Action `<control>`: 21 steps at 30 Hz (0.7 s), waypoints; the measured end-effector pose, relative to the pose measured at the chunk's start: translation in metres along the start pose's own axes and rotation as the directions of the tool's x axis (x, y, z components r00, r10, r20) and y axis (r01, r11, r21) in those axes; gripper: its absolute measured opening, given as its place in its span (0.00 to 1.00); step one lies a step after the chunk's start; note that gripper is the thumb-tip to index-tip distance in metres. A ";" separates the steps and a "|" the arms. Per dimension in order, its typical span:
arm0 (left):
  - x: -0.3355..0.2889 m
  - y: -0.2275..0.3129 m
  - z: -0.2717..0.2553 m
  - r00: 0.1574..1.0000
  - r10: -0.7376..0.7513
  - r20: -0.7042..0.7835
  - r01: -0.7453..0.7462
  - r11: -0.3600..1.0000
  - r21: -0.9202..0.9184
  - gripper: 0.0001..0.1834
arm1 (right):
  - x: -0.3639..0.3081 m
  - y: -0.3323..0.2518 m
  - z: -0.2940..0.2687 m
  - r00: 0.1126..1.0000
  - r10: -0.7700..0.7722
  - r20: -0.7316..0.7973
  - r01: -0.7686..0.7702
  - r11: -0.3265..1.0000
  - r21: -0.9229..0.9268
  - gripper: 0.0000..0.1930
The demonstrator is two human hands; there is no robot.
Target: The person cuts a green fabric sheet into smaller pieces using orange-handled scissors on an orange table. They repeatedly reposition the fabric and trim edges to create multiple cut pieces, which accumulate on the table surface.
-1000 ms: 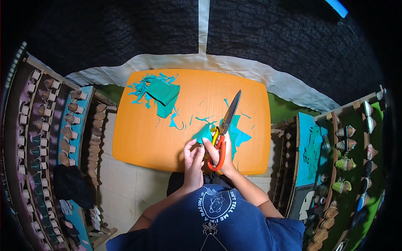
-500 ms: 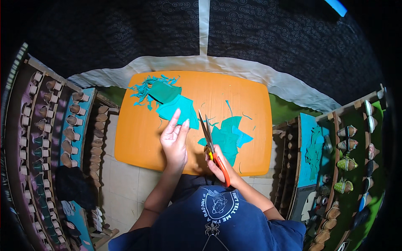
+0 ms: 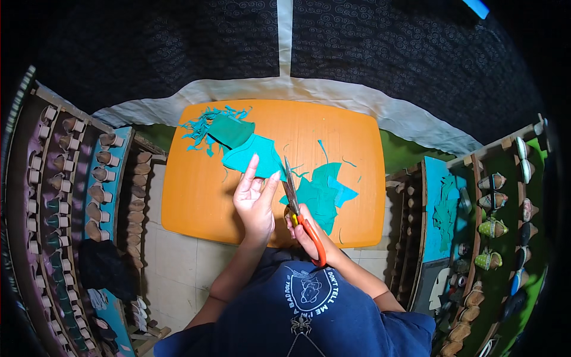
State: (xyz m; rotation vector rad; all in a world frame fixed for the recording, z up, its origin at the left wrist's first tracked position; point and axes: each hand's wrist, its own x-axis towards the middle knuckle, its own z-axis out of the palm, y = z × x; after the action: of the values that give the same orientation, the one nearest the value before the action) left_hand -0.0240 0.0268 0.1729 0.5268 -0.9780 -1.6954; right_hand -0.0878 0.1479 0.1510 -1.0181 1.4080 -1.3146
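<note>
My left hand pinches a bright teal piece of sheet material by its near edge, the thumb on the right and a finger laid on top. In my right hand is a pair of scissors with orange handles, its fingers wrapped round them. The blades point away from me and lie at the right edge of the teal piece, nearly together. Beyond that piece sits a darker green piece. Several cut green pieces overlap in a loose pile just right of the blades.
The orange table carries a heap of thin green scraps at its far left, and stray slivers elsewhere. Racks of shoe forms stand on the left; a rack with shoes stands on the right. A dark patterned curtain hangs behind.
The scissor blades have come closer together and now meet the teal piece's right edge. My left hand has shifted slightly right, towards them.
</note>
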 end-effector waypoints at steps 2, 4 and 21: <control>-0.001 -0.001 0.000 1.000 0.004 -0.014 -0.004 1.000 0.018 0.29 | 0.000 0.002 0.000 1.000 -0.013 -0.004 0.013 1.000 -0.014 0.18; -0.003 -0.002 0.000 1.000 0.013 -0.025 -0.012 0.999 0.040 0.29 | 0.000 0.000 0.002 1.000 -0.014 -0.019 0.014 1.000 -0.024 0.24; -0.005 -0.006 0.004 0.991 0.078 -0.106 -0.074 0.996 0.040 0.28 | 0.000 0.005 0.002 0.999 -0.037 -0.009 0.036 0.999 -0.040 0.24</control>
State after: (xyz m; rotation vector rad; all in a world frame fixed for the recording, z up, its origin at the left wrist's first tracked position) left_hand -0.0285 0.0335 0.1702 0.5909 -0.9409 -1.5685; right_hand -0.0853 0.1481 0.1464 -1.0697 1.4344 -1.3245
